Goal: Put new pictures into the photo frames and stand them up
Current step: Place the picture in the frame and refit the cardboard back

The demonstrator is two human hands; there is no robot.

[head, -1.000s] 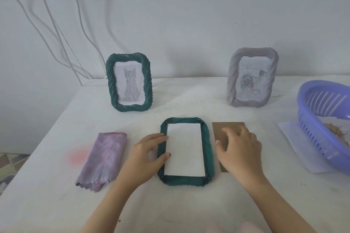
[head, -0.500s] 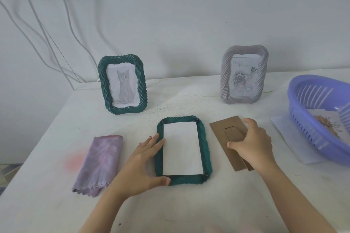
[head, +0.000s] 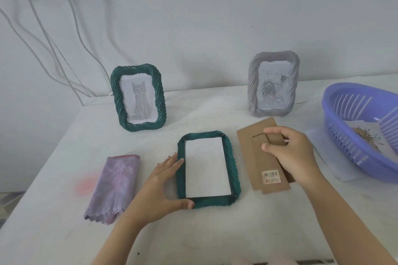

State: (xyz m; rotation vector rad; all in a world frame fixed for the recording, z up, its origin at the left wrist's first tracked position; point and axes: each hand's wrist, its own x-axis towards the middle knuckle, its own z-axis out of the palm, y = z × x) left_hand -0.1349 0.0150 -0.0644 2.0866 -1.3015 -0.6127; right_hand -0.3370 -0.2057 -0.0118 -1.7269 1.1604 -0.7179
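Note:
A dark green frame [head: 233,170] lies face down in the middle of the table, with the white back of a picture [head: 205,166] showing inside it. My left hand [head: 160,187] presses flat against the frame's left and bottom edge. Right of the frame, my right hand [head: 288,153] grips the brown cardboard backing board [head: 249,150] and lifts it off the table; a barcode sticker is on it. Two frames stand at the back: a green one with a cat picture [head: 137,100] and a grey one with a rose picture [head: 273,84].
A folded purple cloth [head: 116,185] lies left of my left hand. A purple plastic basket [head: 349,135] with a picture inside sits at the right edge, on a sheet of white paper [head: 316,144]. White cables hang down the wall at the back left.
My right hand has taken hold of the backing board and raised and turned it, so its stand flap and barcode show. My left hand slid down along the frame's left edge.

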